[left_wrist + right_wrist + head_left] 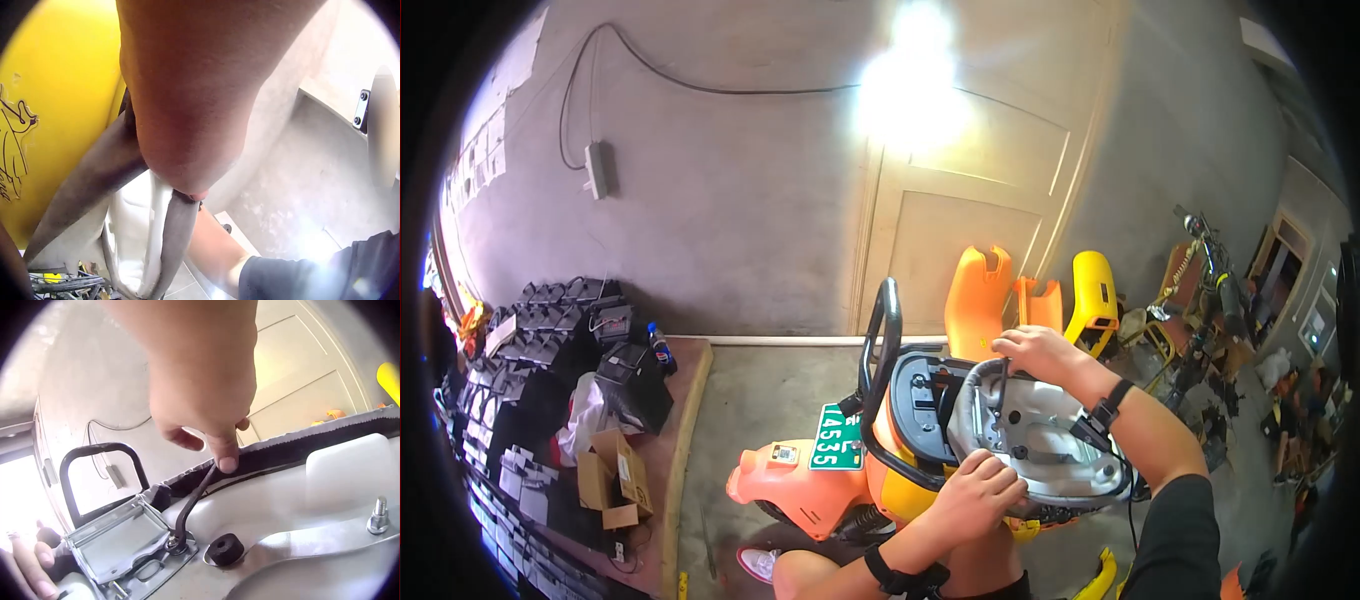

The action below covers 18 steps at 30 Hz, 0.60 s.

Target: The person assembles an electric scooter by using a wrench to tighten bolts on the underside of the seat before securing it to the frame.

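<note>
The seat lies upturned on the scooter, its pale underside (1050,425) (281,494) facing up, with a metal hinge plate (128,540) bolted at one end. My right hand (1045,352) (203,394) holds the far end of a dark bent wrench (1003,388) (195,503). The wrench's other end sits on a nut at the hinge plate, beside a black rubber stopper (225,549). On the near side, my left hand (975,492) (187,106) (31,565) grips the seat's rim with curled fingers; its fingertips are mostly hidden in the left wrist view.
A black grab rail (887,335) rises behind the seat, above a green number plate (836,440). Orange panels (978,300) and a yellow panel (1092,290) stand by the door. At left are black batteries (635,385) and an open carton (615,480); bicycles and clutter fill the right.
</note>
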Each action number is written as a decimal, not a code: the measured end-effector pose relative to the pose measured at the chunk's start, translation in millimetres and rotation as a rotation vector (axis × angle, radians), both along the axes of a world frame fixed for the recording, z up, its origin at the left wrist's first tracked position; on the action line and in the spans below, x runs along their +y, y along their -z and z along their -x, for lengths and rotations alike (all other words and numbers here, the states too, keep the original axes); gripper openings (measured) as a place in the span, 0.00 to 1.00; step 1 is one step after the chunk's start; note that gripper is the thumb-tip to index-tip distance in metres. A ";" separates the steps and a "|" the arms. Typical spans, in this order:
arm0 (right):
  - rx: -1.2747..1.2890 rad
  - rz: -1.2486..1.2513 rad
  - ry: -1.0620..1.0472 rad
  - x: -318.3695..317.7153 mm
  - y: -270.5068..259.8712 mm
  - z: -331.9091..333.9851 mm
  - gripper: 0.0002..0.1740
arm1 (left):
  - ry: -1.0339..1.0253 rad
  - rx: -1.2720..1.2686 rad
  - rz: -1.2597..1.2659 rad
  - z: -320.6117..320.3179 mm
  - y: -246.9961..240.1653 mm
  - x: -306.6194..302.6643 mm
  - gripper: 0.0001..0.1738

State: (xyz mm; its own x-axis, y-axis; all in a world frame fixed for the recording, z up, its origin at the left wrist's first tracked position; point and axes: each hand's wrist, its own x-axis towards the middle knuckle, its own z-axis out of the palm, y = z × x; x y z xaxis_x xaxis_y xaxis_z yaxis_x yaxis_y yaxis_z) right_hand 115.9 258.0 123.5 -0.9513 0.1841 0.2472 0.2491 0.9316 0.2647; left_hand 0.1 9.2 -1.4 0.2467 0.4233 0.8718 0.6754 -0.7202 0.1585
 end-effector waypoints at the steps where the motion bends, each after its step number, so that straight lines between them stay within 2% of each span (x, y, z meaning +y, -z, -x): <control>1: -0.073 -0.080 -0.076 -1.3 -2.2 3.8 0.19 | -0.021 -0.004 0.031 -0.3 0.5 -0.2 0.11; 2: -0.145 -0.159 -0.151 -3.4 -1.2 5.1 0.19 | -0.041 -0.007 0.061 0.1 0.0 -0.3 0.11; 4: -0.160 -0.147 -0.118 -6.3 9.5 1.0 0.16 | -0.050 -0.011 0.055 -0.9 -3.2 -1.2 0.10; 6: -0.094 -0.278 -0.142 -6.8 21.3 -4.5 0.15 | -0.069 -0.001 0.050 -0.2 -3.7 -1.2 0.09; 8: -0.132 -0.311 -0.126 -5.4 28.7 -10.7 0.14 | -0.076 0.010 0.053 -0.3 -6.4 -1.9 0.09; 10: -0.057 -0.428 -0.201 -20.2 21.9 -9.7 0.12 | -0.081 0.024 0.054 0.7 -8.0 -2.2 0.09; 14: -0.098 -0.392 -0.303 -22.4 27.4 -8.4 0.10 | -0.072 0.009 0.037 0.4 -9.0 0.2 0.11; 15: -0.067 -0.413 -0.341 -20.8 30.1 -7.3 0.07 | -0.084 0.024 0.030 -0.4 -6.4 0.3 0.11; 18: -0.134 -0.318 -0.216 -18.3 35.9 -4.4 0.05 | -0.097 0.034 -0.006 -1.4 -9.1 0.1 0.12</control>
